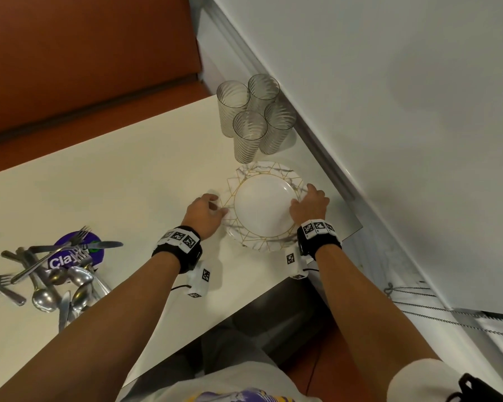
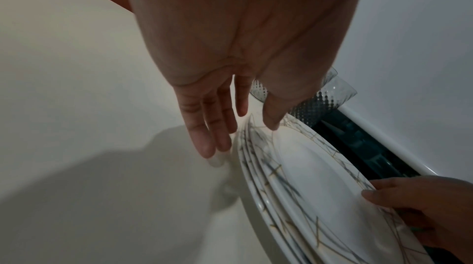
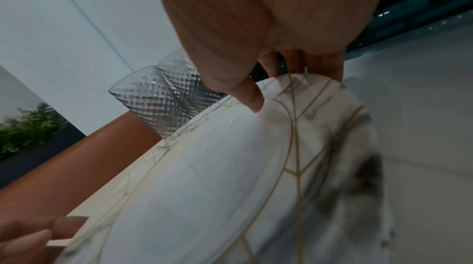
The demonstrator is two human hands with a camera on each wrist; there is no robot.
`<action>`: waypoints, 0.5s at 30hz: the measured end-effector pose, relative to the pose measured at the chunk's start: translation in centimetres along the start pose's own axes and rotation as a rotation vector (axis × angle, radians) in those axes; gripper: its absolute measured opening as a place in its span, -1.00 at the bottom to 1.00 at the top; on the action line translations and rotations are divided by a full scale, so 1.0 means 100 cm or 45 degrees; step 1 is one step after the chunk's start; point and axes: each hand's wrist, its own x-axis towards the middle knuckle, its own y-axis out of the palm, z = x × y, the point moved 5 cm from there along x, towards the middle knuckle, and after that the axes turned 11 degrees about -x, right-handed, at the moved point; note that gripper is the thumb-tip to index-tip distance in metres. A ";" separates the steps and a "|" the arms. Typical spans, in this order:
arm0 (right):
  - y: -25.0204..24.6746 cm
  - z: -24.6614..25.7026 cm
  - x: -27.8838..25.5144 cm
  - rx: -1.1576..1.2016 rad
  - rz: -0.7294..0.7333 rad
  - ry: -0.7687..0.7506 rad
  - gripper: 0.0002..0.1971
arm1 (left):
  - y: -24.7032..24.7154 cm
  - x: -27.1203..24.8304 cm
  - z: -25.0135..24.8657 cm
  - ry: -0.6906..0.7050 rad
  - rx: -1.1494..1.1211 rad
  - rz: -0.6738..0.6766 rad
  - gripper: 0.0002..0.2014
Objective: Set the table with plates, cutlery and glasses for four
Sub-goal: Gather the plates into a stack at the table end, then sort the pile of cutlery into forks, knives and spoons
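A stack of marble-patterned plates (image 1: 264,206) sits at the tabletop (image 1: 114,181) corner, just beside four ribbed glasses (image 1: 254,117). The right hand (image 1: 310,206) pinches the top plate's rim. The left hand (image 1: 204,211) has loosely spread fingers (image 2: 204,126) beside the opposite rim. Likely step: lifting plates, which needs a level, two-handed raise.
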 end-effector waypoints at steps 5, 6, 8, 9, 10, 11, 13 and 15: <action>-0.008 0.018 -0.033 0.021 -0.331 -0.126 -0.46 | -0.036 -0.024 0.020 0.044 -0.051 -0.043 -0.83; -0.005 0.024 -0.042 0.025 -0.359 -0.185 -0.49 | -0.046 -0.030 0.027 0.055 -0.058 -0.066 -0.87; 0.006 0.041 -0.061 0.047 -0.330 -0.291 -0.55 | -0.065 -0.045 0.041 0.069 -0.080 -0.110 -0.87; 0.013 0.051 -0.072 0.050 -0.279 -0.327 -0.59 | -0.075 -0.053 0.051 0.067 -0.091 -0.131 -0.86; 0.022 0.062 -0.083 0.042 -0.223 -0.362 -0.63 | -0.086 -0.062 0.062 0.060 -0.102 -0.156 -0.85; 0.031 0.074 -0.096 0.037 -0.179 -0.409 -0.67 | -0.096 -0.072 0.072 0.054 -0.122 -0.183 -0.84; 0.052 0.100 -0.125 0.086 -0.117 -0.541 -0.71 | -0.119 -0.092 0.096 0.040 -0.160 -0.247 -0.84; 0.074 0.125 -0.157 0.150 -0.041 -0.657 -0.72 | -0.144 -0.113 0.118 0.034 -0.172 -0.336 -0.84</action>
